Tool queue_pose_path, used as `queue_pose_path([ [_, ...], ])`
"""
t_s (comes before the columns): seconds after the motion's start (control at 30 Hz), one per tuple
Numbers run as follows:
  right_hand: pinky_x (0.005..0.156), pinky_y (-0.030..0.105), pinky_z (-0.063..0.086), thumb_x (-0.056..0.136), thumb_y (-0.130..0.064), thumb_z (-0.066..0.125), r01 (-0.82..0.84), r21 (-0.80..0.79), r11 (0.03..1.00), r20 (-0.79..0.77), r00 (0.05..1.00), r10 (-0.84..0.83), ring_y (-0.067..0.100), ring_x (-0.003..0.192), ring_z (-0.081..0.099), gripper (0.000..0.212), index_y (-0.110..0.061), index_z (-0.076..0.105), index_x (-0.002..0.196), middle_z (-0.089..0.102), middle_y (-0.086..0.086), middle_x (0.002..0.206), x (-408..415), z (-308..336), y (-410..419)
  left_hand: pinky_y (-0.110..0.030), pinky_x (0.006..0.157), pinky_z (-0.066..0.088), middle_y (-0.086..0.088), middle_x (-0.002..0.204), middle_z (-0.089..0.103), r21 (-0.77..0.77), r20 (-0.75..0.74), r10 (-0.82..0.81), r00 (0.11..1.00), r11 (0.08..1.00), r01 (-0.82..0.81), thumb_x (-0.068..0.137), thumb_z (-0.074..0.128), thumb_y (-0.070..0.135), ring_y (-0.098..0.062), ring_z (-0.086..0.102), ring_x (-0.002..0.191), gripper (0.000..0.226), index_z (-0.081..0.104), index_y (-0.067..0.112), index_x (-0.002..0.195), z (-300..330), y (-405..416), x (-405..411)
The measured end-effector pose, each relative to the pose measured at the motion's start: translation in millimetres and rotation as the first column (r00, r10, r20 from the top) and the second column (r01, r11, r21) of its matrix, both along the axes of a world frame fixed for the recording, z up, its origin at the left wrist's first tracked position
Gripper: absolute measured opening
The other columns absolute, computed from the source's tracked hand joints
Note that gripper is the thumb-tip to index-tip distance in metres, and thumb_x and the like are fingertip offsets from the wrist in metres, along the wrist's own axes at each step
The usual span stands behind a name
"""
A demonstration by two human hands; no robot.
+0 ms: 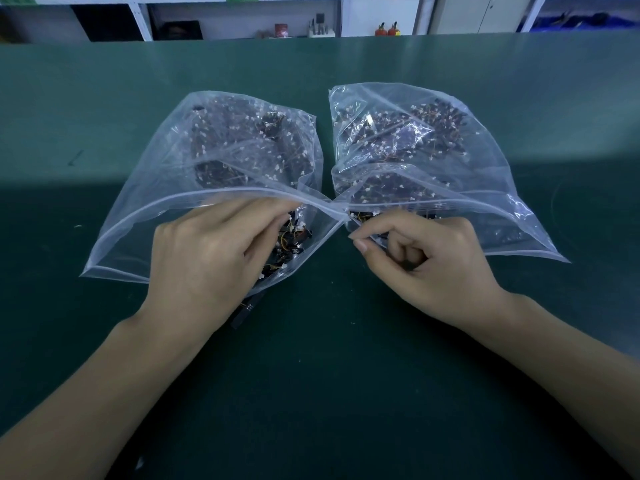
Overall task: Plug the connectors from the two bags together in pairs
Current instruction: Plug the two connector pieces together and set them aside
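Note:
Two clear zip bags lie side by side on the green table, their open mouths toward me. The left bag and the right bag each hold several small wired connectors, dark with white plugs. My left hand reaches into the left bag's mouth, its fingers curled among loose connectors. At the right bag's mouth my right hand has its fingers curled, thumb and forefinger pinching at something small by the bag's edge; what it holds is hidden. A dark connector piece lies on the table under my left wrist.
The green table stretches wide in front of and behind the bags. White shelving with small items stands beyond the table's far edge.

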State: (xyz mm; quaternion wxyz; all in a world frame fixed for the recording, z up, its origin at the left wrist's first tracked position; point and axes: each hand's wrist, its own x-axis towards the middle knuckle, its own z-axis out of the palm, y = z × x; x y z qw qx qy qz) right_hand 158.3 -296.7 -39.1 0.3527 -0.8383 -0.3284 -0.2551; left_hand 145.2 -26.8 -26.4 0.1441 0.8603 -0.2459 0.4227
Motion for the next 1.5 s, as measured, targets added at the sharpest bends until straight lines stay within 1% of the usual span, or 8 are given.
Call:
queue_pose_path([
  [0.3,0.049,0.031,0.042,0.099,-0.010,0.073,-0.021,0.013,1.000,0.005,1.000,0.021,0.010,0.047,0.041,0.006,-0.013,0.078,0.103,0.038,-0.014,0.055,1,-2,0,-0.046,0.063,0.062,-0.002,0.110,0.077,-0.057,-0.014,-0.056,0.998,0.997,0.055,0.109,0.064,0.010,-0.022,0.075,0.091,0.023,0.080,0.015,0.125,0,-3,-2],
  [0.57,0.057,0.014,0.033,0.102,-0.015,0.068,-0.037,0.038,0.999,-0.015,0.999,0.038,0.002,0.050,0.037,0.013,-0.012,0.076,0.113,0.034,-0.022,0.062,-3,0,3,-0.037,0.070,0.054,0.000,0.108,0.070,-0.171,-0.120,-0.191,0.974,0.971,0.170,0.110,0.062,0.013,-0.020,0.065,0.081,0.021,0.077,0.011,0.123,-6,-9,-3],
  [0.8,0.059,0.011,0.034,0.097,-0.027,0.080,-0.124,0.063,0.990,0.011,0.992,0.123,0.011,0.049,0.043,0.031,-0.019,0.069,0.125,0.061,-0.015,0.077,-5,1,4,-0.036,0.071,0.054,0.000,0.103,0.070,-0.162,-0.140,-0.300,0.943,0.947,0.277,0.107,0.065,0.010,-0.021,0.066,0.079,0.017,0.079,0.009,0.117,-7,-19,-5],
  [0.87,0.060,0.012,0.037,0.095,-0.022,0.083,-0.137,0.069,0.988,0.040,0.990,0.134,0.013,0.051,0.046,0.026,-0.017,0.074,0.118,0.065,-0.014,0.089,-3,0,3,-0.036,0.071,0.053,0.000,0.102,0.069,-0.172,-0.158,-0.308,0.938,0.944,0.281,0.106,0.066,0.010,-0.020,0.065,0.079,0.016,0.079,0.009,0.116,-8,-20,-6],
  [1.03,0.066,0.011,0.037,0.096,-0.010,0.080,-0.151,0.100,0.984,0.080,0.986,0.143,-0.007,0.068,0.047,0.005,-0.005,0.080,0.099,0.070,-0.005,0.094,-1,-1,1,-0.034,0.067,0.052,0.005,0.098,0.067,-0.222,-0.189,-0.326,0.926,0.933,0.283,0.109,0.066,0.022,-0.016,0.062,0.076,0.018,0.077,0.011,0.117,-8,-19,-7],
  [1.17,0.059,0.020,0.042,0.094,-0.007,0.080,-0.126,0.158,0.979,0.071,0.991,0.116,0.007,0.060,0.051,0.006,-0.008,0.078,0.099,0.073,0.003,0.087,-2,0,2,-0.036,0.061,0.054,0.005,0.094,0.064,-0.251,-0.220,-0.344,0.913,0.924,0.288,0.102,0.075,0.045,-0.017,0.064,0.078,0.034,0.078,0.013,0.113,-8,-17,-7],
  [1.3,0.060,0.020,0.044,0.093,-0.005,0.079,-0.165,0.178,0.970,0.075,0.985,0.153,0.011,0.060,0.054,0.008,-0.008,0.076,0.100,0.074,0.002,0.089,-4,2,3,-0.038,0.058,0.052,0.004,0.090,0.064,-0.219,-0.192,-0.308,0.932,0.939,0.266,0.101,0.079,0.032,-0.016,0.063,0.076,0.020,0.079,0.012,0.104,-10,-18,-5],
  [1.5,0.061,0.020,0.044,0.094,-0.006,0.079,-0.178,0.200,0.963,0.054,0.984,0.170,0.013,0.061,0.054,0.013,-0.014,0.073,0.103,0.072,-0.001,0.088,-4,0,5,-0.033,0.060,0.053,0.006,0.089,0.068,-0.329,-0.187,-0.315,0.931,0.913,0.242,0.101,0.078,0.033,-0.015,0.066,0.076,0.022,0.076,0.012,0.108,-9,-21,-8],
])
